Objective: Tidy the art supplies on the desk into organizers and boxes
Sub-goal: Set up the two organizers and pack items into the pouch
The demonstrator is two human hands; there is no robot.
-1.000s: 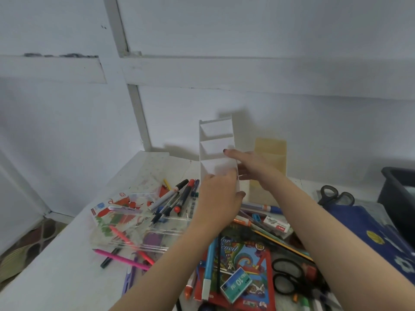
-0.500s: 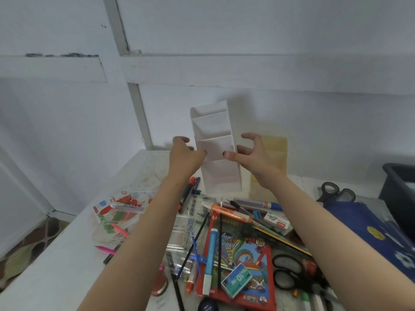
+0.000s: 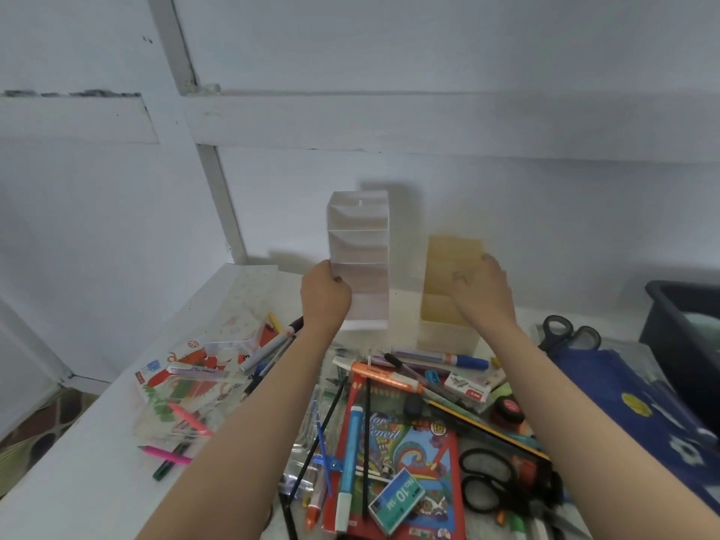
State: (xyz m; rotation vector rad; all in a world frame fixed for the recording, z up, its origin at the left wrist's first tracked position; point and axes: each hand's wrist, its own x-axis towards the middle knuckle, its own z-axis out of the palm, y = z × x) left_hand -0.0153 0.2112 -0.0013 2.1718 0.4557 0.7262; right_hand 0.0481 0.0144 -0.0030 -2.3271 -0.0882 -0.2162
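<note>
since half a second ago the white organizer (image 3: 360,267) has come down out of the air and now stands upright at the back of the tabletop (image 3: 97,461), close to the wall. the right hand (image 3: 483,294) has left it for the yellow organizer (image 3: 448,259) just beside it. my left hand (image 3: 325,296) grips the white one's left edge, thumb on the front, fingers out of sight behind it. the right hand's fingers curl over the yellow organizer's right edge, thumb pressed on its front. both sets of compartments look empty from here.

i judge the tidying barely begun: the holders are only being set in place. pens, a blue marker (image 3: 348,450), black scissors (image 3: 487,481), a coloured pencil box (image 3: 413,461) and small packets lie heaped in front of them. more pens lie around a clear box (image 3: 187,403) on the left. all of that is left to sort.
</note>
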